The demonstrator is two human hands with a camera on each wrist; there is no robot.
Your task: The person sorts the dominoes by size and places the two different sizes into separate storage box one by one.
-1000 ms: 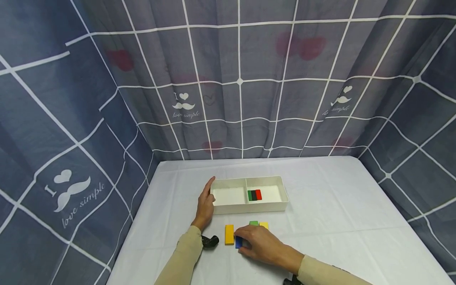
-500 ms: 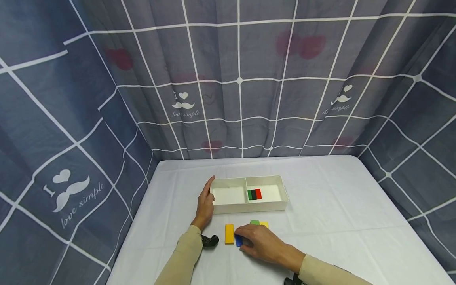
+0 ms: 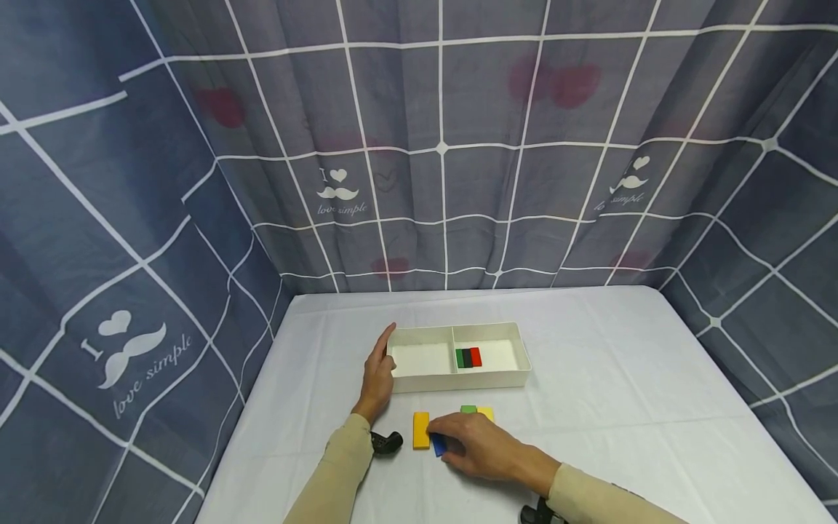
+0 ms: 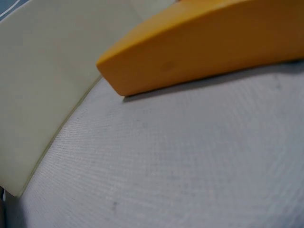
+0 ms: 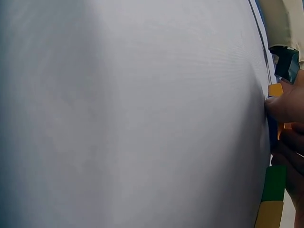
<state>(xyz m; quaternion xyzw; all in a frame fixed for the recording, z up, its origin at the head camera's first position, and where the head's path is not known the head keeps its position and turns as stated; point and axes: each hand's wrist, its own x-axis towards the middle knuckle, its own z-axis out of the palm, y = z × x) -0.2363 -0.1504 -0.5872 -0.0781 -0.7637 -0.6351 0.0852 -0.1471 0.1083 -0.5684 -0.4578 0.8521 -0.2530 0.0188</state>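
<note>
In the head view my left hand (image 3: 376, 380) rests against the left end of a white two-compartment box (image 3: 428, 383), index finger straight along that side and thumb at its rim. My right hand (image 3: 487, 451) pinches a small blue block (image 3: 438, 445) between thumb and fingers, low over the table in front of the box. The right wrist view shows part of the blue block (image 5: 272, 128) by the thumb. An orange-yellow block (image 3: 421, 431) lies just left of it. Behind my right hand a green block (image 3: 468, 409) and a yellow block (image 3: 485, 413) are partly hidden.
Inside the right compartment, a green block (image 3: 460, 359), a black block (image 3: 467, 358) and a red block (image 3: 476, 356) sit side by side against the divider. A white cloth covers the table (image 3: 609, 422). A checked curtain (image 3: 484, 182) encloses the back and sides.
The blue block has turned slightly in my right hand, its near end now a little to the right. My left hand and the box have stayed still.
</note>
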